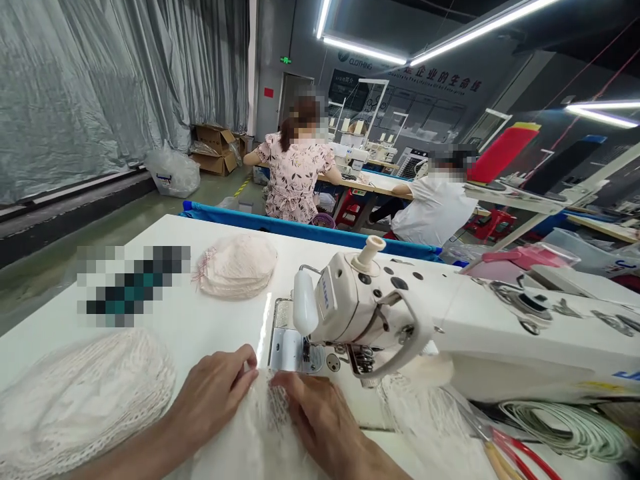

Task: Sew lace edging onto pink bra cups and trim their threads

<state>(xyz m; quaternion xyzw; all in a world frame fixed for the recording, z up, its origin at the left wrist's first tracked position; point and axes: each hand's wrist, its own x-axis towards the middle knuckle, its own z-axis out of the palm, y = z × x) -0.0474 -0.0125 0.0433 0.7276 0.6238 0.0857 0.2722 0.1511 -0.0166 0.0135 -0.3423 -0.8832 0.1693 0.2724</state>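
Left hand (213,388) and right hand (326,412) pinch white cloth (253,437) before the sewing machine (345,300). Apparent step: alignment; feeding would call for flat, even guidance.

A white sewing machine (345,307) sits on a white desk (220,323). In front of its needle end, the left hand (215,383) pinches the edge of a thin, lacy white cloth (253,433). The right hand (320,407) touches the same cloth just beside it; its fingertips are partly hidden, so I can't quite tell if it pinches too. A small lacy pile (243,267) lies farther back, and a big lacy pile (90,393) lies at the left. On the right, a tool with red handles (520,453) lies near a pale green coil (565,427). Farther off, one person in a flowery top (300,170) and one person in white (435,210) are at another desk (390,183).
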